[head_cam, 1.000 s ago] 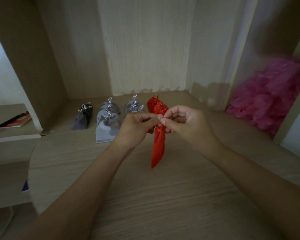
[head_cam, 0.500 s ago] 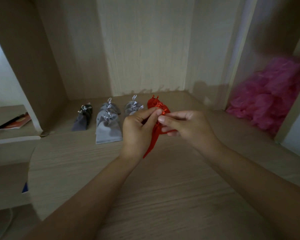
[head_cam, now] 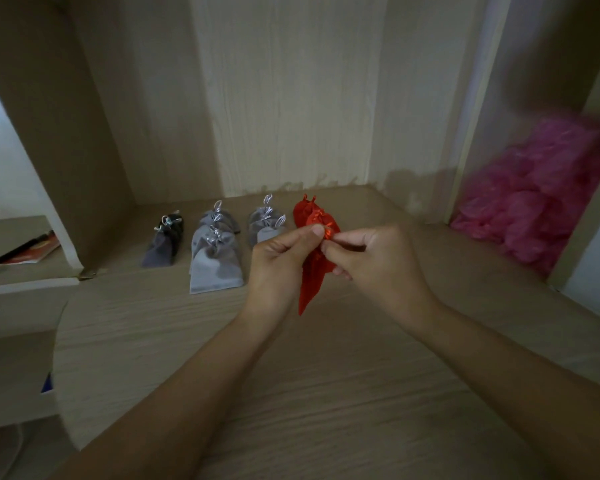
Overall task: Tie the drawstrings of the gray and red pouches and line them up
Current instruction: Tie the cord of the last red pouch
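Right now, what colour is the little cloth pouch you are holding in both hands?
Bright red. The small cloth pouch shows best in the head view.

Dim wooden shelf (head_cam: 326, 393) backed by pale panelled wall (head_cam: 291, 98).

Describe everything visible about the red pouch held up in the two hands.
The shiny red fabric pouch hangs over the wooden shelf, bunched narrow, its lower tip pointing down. Its gathered neck is uppermost, where the left hand and right hand pinch its red drawstring. Nothing else visibly touches it.
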Demonstrator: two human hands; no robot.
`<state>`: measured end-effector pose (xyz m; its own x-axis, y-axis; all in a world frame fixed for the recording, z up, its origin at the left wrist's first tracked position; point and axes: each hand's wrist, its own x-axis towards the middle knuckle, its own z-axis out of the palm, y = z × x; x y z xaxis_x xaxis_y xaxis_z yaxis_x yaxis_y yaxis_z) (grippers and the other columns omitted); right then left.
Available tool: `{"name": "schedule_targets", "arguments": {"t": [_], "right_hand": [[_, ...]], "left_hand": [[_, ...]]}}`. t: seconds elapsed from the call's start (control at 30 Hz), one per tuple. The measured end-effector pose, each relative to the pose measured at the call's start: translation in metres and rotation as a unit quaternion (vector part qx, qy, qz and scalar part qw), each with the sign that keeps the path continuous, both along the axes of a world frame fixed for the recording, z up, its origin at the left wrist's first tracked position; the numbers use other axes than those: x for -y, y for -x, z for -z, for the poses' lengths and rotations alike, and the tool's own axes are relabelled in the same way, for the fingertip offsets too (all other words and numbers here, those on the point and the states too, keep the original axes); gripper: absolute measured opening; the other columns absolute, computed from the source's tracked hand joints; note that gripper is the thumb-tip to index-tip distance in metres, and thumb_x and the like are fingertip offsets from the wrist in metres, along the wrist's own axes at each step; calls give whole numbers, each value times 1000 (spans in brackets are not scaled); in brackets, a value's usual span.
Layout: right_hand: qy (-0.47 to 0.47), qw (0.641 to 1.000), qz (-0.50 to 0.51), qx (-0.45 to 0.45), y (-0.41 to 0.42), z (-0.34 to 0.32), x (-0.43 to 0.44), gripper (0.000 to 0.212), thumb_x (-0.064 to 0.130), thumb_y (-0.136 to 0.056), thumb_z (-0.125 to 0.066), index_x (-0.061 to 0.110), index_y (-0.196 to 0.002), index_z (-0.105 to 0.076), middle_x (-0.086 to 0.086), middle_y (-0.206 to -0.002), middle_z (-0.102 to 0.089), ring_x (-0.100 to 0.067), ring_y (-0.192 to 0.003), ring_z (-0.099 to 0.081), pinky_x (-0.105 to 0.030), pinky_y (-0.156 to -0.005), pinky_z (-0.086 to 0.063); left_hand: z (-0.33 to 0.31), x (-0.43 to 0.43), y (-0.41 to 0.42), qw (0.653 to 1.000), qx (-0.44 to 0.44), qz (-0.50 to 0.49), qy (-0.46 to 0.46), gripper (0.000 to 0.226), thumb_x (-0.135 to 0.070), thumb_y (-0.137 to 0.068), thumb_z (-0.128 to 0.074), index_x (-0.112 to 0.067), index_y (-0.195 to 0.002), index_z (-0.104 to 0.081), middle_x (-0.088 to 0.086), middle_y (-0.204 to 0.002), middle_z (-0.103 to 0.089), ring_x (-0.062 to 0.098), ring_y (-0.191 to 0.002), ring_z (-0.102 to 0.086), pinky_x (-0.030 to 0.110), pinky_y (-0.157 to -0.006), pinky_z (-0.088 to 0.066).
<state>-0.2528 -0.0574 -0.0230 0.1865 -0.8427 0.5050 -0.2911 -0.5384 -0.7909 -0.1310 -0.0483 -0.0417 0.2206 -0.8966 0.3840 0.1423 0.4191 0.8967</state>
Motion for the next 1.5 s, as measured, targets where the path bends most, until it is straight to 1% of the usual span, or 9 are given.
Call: {"name": "schedule_targets", "arguments": {"t": [0.13, 0.27, 0.43, 0.6, 0.77, 0.97, 1.2, 1.4, 1.5], "right_hand": [[63, 997, -18, -50, 2, -4, -1, 15, 16, -86, -67, 9, -77, -76, -9, -57, -65, -21, -53, -61, -37, -56, -47], [54, 994, -50, -78, 5, -8, 0, 15, 18, -87, -65, 12, -80, -77, 3, -51, -62, -4, -49, -56, -28, -55, -47], [-18, 992, -108, -58, 10, -15, 4, 13, 15, -86, -66, 24, -85, -74, 13, -46, -59, 2, -47, -53, -10, -52, -41], [-46, 994, -96, -28, 6, -9, 4, 20, 18, -84, -69, 36, -77, -71, 7, -44, -57, 1, -43, -48, -11, -49, -37], [-21, 998, -65, -1, 6, -14, 0, 30, 13, -83, -70, 40, -71, -67, 10, -40, -55, 0, -39, -47, -8, -46, -36], [-35, 990, -86, -102, 13, -24, 0, 7, 17, -82, -70, 17, -82, -77, 8, -43, -55, 0, -43, -48, -10, -48, -36], [-69, 965, -101, -234, 22, -31, 4, 12, 17, -82, -69, 7, -79, -75, 0, -49, -57, 1, -42, -48, -6, -45, -33], [52, 931, -30, -359, 20, -27, 4, 17, 21, -84, -65, 7, -78, -73, -12, -65, -61, -14, -58, -50, -23, -50, -31], [64, 929, -9, -364, 18, -21, 7, 18, 19, -85, -63, 5, -77, -71, -11, -67, -62, -21, -65, -54, -19, -50, -33]], "left_hand": [[-5, 1, -6, 997, -38, 65, -30, 20, -17, -86, -57, -6, -72, -67, 5, -65, -61, 12, -62, -57, 22, -62, -50], [-9, 0, -15, 991, -6, 131, -32, 27, -27, -82, -57, -11, -60, -65, 6, -62, -61, 13, -60, -59, 19, -61, -49], [-16, 2, -31, 987, 60, 151, -11, 18, -19, -78, -59, -11, -71, -74, 2, -70, -69, 11, -70, -63, 20, -71, -51], [-19, 2, -40, 980, 180, 81, 38, 20, -19, -76, -63, -4, -86, -73, -1, -76, -72, 9, -76, -63, 18, -76, -50], [-20, -1, -33, 976, 200, 38, 75, 22, -16, -79, -62, -2, -93, -71, 13, -77, -70, 8, -72, -61, 16, -72, -50], [-23, -2, -39, 972, 214, 82, 52, 18, -15, -74, -63, -11, -89, -72, -8, -69, -72, 3, -68, -64, 14, -69, -50], [-23, -7, -35, 945, 313, 64, 77, 19, -6, -72, -71, -14, -90, -72, -15, -67, -71, 1, -67, -66, 10, -68, -50], [-20, -7, -31, 871, 471, -33, 135, 12, -18, -74, -76, -15, -86, -77, -4, -79, -74, 5, -76, -67, 14, -69, -49], [-17, -5, -28, 796, 565, -80, 202, 19, -28, -74, -70, -13, -82, -77, -1, -75, -74, 8, -64, -66, 25, -64, -49]]}}
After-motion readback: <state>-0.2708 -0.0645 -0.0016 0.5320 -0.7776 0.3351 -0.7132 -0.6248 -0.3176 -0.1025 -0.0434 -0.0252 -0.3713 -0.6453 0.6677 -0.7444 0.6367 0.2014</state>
